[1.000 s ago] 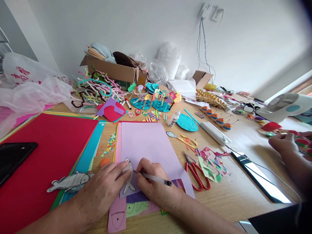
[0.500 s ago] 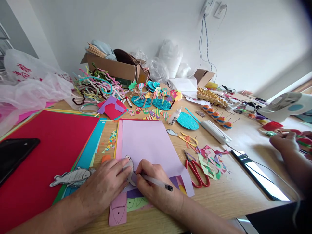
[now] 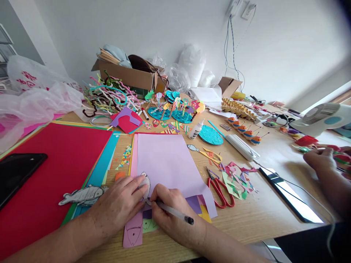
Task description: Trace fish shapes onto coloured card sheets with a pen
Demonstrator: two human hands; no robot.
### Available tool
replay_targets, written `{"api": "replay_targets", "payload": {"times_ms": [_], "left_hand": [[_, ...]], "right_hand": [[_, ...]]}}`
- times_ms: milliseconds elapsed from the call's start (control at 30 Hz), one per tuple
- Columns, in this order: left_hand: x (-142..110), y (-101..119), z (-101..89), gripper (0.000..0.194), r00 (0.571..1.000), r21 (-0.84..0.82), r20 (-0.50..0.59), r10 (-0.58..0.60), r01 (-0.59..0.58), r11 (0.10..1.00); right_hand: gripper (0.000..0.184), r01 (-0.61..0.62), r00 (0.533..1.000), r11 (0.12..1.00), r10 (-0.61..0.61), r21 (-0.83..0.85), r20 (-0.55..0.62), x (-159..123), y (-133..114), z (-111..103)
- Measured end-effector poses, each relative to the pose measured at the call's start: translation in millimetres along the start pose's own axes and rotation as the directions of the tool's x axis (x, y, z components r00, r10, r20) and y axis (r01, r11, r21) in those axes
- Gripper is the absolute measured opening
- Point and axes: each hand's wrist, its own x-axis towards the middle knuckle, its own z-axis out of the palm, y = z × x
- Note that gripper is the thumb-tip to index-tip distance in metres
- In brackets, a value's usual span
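Fingers of the left hand (image 3: 118,204) rest extended over the paper fish cutout (image 3: 147,181), near left on the lilac sheet (image 3: 164,153); those of the right hand (image 3: 172,225) grasp a translucent pen (image 3: 178,213). Light pressure could let the cutout slip, skewing strokes.
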Motion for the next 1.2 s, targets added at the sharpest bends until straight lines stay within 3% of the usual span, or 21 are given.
{"api": "replay_targets", "payload": {"times_ms": [300, 633, 967, 1200], "left_hand": [[2.0, 0.8, -3.5, 0.022, 0.999, 0.017, -0.013, 0.041, -0.041, 0.999], [-3.0, 1.9, 1.9, 0.026, 1.0, -0.009, 0.01, -0.007, 0.007, 1.0], [-4.1, 1.1, 6.7, 0.027, 0.999, -0.027, -0.035, -0.004, 0.004, 1.0], [0.7, 1.3, -3.6, 0.026, 0.999, 0.0, -0.012, 0.035, -0.035, 0.999]], "right_hand": [[0.021, -0.013, 1.0, 0.999, 0.012, -0.05, -0.022, -4.4, -3.8, -2.4], [0.022, -0.043, 0.999, 0.998, 0.043, -0.038, -0.015, -13.9, -5.9, -4.4], [0.02, -0.013, 1.0, 0.998, 0.012, -0.057, -0.029, -17.6, -5.1, -5.8], [0.019, -0.017, 1.0, 0.997, 0.015, -0.072, -0.026, -17.6, -6.8, -5.7]]}}
